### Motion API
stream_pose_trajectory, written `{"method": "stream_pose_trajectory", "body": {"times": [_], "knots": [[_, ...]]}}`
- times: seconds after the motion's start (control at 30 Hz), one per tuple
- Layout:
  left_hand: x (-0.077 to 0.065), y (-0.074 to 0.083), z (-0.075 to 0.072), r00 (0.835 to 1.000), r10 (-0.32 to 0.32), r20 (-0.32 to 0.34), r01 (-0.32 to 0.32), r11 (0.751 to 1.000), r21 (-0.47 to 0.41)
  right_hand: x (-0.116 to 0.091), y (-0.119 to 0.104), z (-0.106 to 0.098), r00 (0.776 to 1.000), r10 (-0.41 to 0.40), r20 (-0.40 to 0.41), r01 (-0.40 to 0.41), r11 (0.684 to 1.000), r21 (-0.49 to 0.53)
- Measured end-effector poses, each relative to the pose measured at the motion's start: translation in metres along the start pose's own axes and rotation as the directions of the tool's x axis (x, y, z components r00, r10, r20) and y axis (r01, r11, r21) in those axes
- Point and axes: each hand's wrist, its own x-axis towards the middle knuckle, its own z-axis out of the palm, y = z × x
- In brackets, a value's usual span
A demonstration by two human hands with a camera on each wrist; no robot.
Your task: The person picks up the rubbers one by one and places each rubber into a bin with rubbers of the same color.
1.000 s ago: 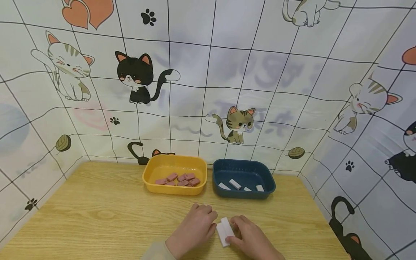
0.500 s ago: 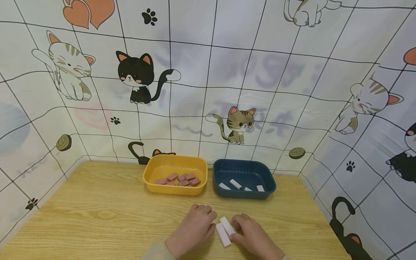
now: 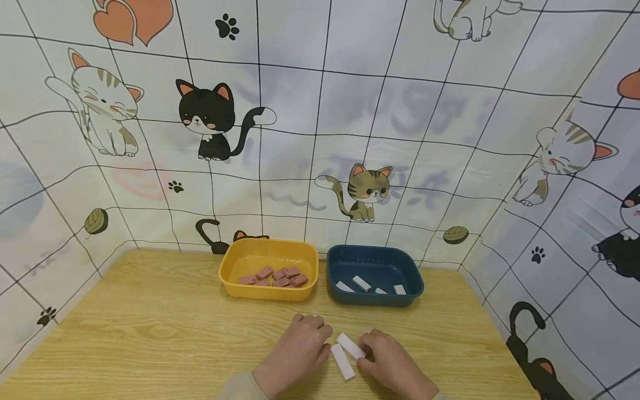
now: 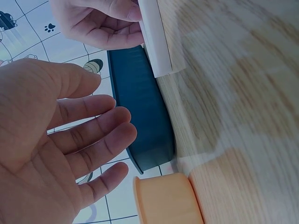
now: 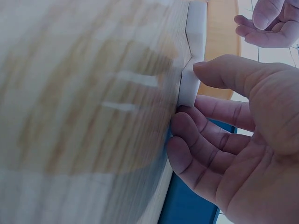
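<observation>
Two white rectangular blocks lie on the wooden table in front of me. My right hand (image 3: 395,362) pinches the right-hand white block (image 3: 350,344) near its close end, the thumb on its near side and fingers at its end in the right wrist view. That block slants away from the left-hand white block (image 3: 343,362), and the two make a narrow V. Beside the left-hand block is my left hand (image 3: 297,350), its fingers loosely bent around nothing. In the left wrist view the left hand's fingers (image 4: 100,135) stand apart from the blocks.
Behind the hands stands a yellow bin (image 3: 270,291) with several pink blocks (image 3: 280,276) in it. To its right, a dark blue bin (image 3: 375,299) contains several white blocks (image 3: 361,284). A cat-patterned sheet (image 3: 290,155) rises behind the wooden tabletop (image 3: 150,333).
The right-hand white block has turned, its near end swinging right with my right hand, so the blocks that lay side by side now spread apart. My left hand has hardly moved.
</observation>
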Motion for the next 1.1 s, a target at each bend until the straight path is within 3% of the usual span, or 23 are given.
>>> {"method": "stream_pose_trajectory", "body": {"times": [0.2,0.4,0.7,0.9,1.1], "knots": [[0.001,-0.001,0.002,1.0,-0.003,0.001,0.003,1.0,-0.005,0.002,-0.003,-0.001,0.999,-0.007,-0.038,0.005,0.999,-0.048],[0.002,-0.002,0.001,1.0,-0.008,0.008,0.008,1.0,-0.008,0.002,-0.007,-0.003,0.988,0.004,-0.151,-0.016,0.997,-0.077],[0.005,-0.004,0.0,1.0,0.0,-0.004,0.0,1.0,-0.007,0.013,-0.009,-0.018,0.949,0.02,-0.315,-0.046,0.996,-0.078],[0.008,-0.006,0.002,0.999,-0.019,0.029,0.019,0.999,-0.033,0.024,-0.007,-0.03,0.911,-0.047,-0.41,0.026,0.998,-0.057],[0.012,-0.007,0.002,1.0,0.004,-0.012,-0.004,1.0,-0.016,0.037,-0.006,-0.037,0.89,-0.078,-0.449,0.046,0.996,-0.082]]}}
